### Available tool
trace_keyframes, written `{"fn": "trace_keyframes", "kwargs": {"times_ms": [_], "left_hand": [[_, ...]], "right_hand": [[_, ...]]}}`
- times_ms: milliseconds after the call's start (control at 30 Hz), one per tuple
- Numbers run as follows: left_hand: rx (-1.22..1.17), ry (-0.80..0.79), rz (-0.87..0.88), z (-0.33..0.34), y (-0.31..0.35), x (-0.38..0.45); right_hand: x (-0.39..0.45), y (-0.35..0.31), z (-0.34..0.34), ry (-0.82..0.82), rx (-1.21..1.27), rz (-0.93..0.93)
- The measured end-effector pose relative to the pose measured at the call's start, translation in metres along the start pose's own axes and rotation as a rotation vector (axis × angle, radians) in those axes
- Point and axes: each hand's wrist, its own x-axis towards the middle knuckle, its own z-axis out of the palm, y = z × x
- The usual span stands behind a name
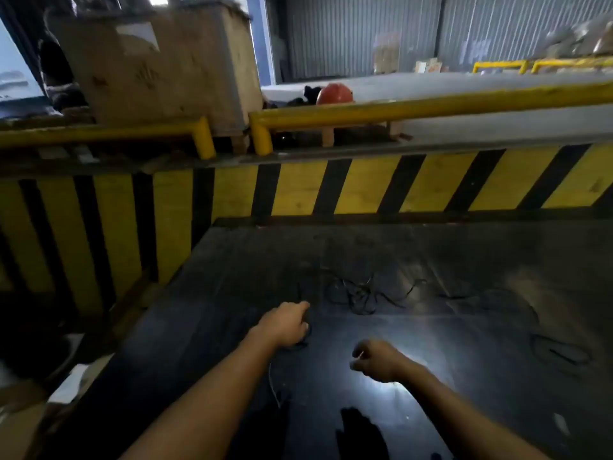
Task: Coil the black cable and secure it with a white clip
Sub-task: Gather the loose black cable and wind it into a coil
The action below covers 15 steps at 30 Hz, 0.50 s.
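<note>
Left hand (287,323) is curled on black cable (303,340), apparently gripped; right hand (374,360) is fisted, contents unclear.

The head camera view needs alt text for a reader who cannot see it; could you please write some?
Two bare forearms reach over a dark table: the left hand is closed on a strand of black cable, the right hand loosely curled nearby. More tangled cable lies beyond, before a yellow-and-black striped barrier.
</note>
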Motion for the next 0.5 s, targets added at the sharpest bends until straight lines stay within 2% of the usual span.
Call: {"fn": "trace_keyframes", "kwargs": {"times_ms": [100,267,400,500], "left_hand": [[-0.031,-0.045,-0.081,0.029,-0.032,0.003],[-0.267,-0.102,-0.32,0.067,-0.072,-0.003],[-0.431,-0.164,-0.428,0.094,-0.08,0.001],[-0.422,-0.118,-0.466,0.113,-0.077,0.008]], "right_hand": [[0.014,-0.005,0.039,-0.06,0.092,0.055],[0.048,-0.038,0.088,-0.091,0.167,0.03],[0.08,-0.057,0.094,0.034,0.143,-0.025],[0.107,-0.062,0.084,0.163,0.078,-0.077]]}}
